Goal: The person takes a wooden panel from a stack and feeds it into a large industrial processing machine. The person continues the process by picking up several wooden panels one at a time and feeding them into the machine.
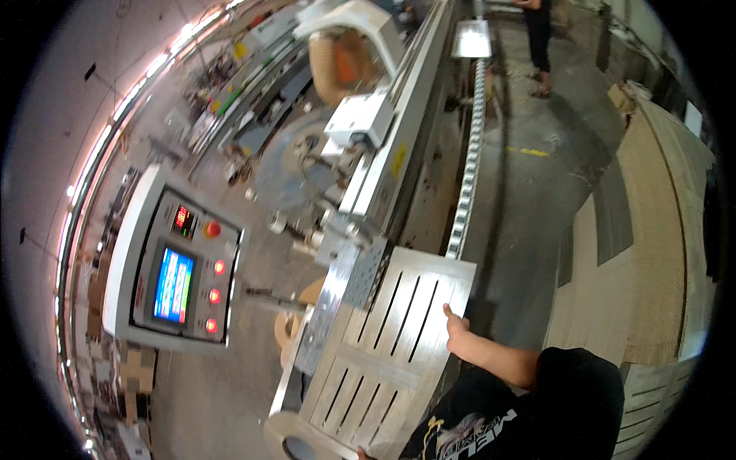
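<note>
A slotted metal plate (pixel 399 322) lies in front of me, with long dark slots in two groups. My right hand (pixel 458 331) is at its right edge, one digit lying over the top; the other fingers are curled at the edge and mostly hidden. Only a small part of my left hand (pixel 363 454) shows at the plate's near edge, its fingers largely out of view. Just beyond the plate is a perforated metal strip (pixel 366 272) on the machine's long rail (pixel 399 115).
On the left stands a grey control panel (pixel 175 261) with a lit screen and red buttons. A large disc (pixel 295 157) sits behind the rail. A cable chain (pixel 469 165) runs away from me. Cardboard (pixel 644 253) is stacked at right; another person (pixel 540 42) stands far off.
</note>
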A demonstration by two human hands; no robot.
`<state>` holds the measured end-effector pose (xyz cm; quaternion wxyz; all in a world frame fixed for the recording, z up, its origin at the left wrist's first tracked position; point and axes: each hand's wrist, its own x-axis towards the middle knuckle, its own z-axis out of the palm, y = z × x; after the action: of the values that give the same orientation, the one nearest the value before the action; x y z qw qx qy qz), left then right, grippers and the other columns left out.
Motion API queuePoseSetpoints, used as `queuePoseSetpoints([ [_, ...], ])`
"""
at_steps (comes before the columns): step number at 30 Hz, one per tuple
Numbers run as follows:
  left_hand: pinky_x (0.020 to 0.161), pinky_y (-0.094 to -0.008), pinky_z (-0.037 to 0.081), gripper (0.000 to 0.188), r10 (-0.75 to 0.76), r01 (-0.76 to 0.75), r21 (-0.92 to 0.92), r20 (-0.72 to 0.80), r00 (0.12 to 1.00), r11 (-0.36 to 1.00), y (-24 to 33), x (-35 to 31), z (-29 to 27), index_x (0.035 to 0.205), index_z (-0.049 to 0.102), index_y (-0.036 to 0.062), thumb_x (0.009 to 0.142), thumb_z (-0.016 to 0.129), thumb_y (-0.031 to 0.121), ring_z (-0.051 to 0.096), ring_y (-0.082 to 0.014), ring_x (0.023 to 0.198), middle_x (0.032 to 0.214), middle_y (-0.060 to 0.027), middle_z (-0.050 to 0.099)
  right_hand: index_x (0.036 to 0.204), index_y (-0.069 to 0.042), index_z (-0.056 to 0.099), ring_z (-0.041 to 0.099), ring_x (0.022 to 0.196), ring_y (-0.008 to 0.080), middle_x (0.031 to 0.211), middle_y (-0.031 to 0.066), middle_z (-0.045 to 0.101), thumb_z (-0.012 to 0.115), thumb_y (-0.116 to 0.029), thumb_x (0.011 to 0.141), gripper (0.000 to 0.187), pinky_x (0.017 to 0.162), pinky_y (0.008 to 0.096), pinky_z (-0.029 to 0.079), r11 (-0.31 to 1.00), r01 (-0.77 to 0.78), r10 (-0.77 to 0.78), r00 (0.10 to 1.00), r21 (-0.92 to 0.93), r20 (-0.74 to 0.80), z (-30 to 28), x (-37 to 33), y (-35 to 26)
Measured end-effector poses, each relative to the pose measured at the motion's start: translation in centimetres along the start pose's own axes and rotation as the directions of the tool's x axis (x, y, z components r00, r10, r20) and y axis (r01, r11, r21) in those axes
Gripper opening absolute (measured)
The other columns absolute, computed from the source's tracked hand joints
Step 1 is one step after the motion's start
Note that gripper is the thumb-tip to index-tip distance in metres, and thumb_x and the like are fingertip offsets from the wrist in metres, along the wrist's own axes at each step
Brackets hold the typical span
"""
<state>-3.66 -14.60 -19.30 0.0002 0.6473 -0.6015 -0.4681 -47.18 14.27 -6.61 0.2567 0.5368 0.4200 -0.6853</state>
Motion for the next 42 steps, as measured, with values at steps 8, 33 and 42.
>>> queuePoseSetpoints([
  [8, 0.091, -0.0430, 0.046, 0.068, 0.165, -0.199, 0.257, 0.147, 0.975, 0.946, 7.2, -1.4, 10.2, 0.132, 0.052, -0.0033, 0.089, 0.063, 0.048, 0.059, -0.0333, 0.107, 0.121, -0.0212, 0.060, 0.148, 0.002, 0.023, 0.036, 0.139, 0.0346, 0.153, 0.0201, 0.033, 0.074, -0.045, 0.085, 0.094, 0.113, 0.0485, 0.031, 0.995, 0.052, -0.054, 0.998, 0.088, 0.020, 0.3, 6.2, -5.2],
  [33, 0.097, -0.0448, 0.043, 0.063, 0.568, -0.663, 0.310, 0.349, 0.746, 0.681, 20.1, -12.2, 11.6, 0.131, 0.051, -0.0084, 0.092, 0.063, 0.040, 0.055, -0.0420, 0.112, 0.122, -0.0308, 0.057, 0.135, 0.002, 0.048, 0.057, 0.083, 0.0215, 0.105, 0.0148, 0.057, 0.080, -0.042, 0.081, 0.076, 0.070, 0.0334, 0.051, 0.912, -0.093, 0.219, 0.934, -0.399, 0.283, -7.6, 7.0, 8.3],
  [42, 0.109, -0.0482, 0.035, 0.070, 0.811, -0.831, 0.508, 0.374, 0.450, 0.227, 23.0, -5.7, 10.5, 0.139, 0.043, -0.0075, 0.091, 0.063, 0.039, 0.042, -0.0470, 0.129, 0.140, -0.0335, 0.044, 0.068, -0.003, 0.054, 0.048, 0.062, 0.0173, 0.066, 0.0062, 0.056, 0.074, -0.042, 0.086, 0.048, 0.059, 0.0390, 0.038, 0.821, 0.451, -0.409, 0.892, -0.351, 0.191, -6.7, 7.9, 7.5],
])
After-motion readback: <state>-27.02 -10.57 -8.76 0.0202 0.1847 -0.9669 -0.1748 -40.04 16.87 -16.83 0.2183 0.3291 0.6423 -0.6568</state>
